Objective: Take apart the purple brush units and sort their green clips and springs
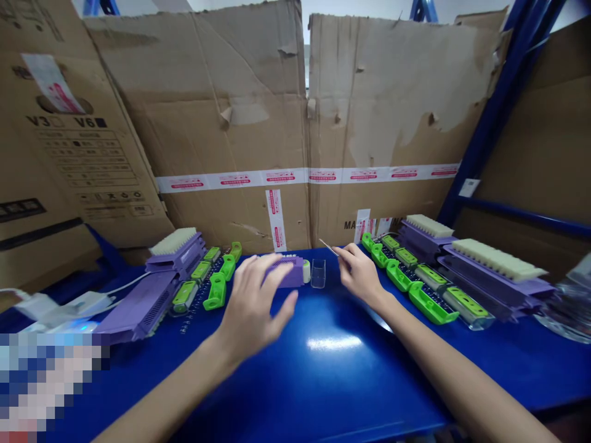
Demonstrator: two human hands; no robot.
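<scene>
My left hand (258,301) is raised over the blue table with its fingers spread. Behind its fingertips lies a purple plastic part (294,275) with a whitish-green end; whether they touch I cannot tell. Just right of that part stands a small clear plastic box (318,274). My right hand (362,274) is closed around a slim, pointed metal tool (329,248), its tip aimed up and to the left. The exact kind of tool cannot be made out.
On the left are purple casings (138,301), bright green plastic pieces (216,291) and a white charger (41,307) with cables. More green pieces (427,304) and purple casings with cream bristle blocks (496,258) line the right. Cardboard (231,123) walls off the back.
</scene>
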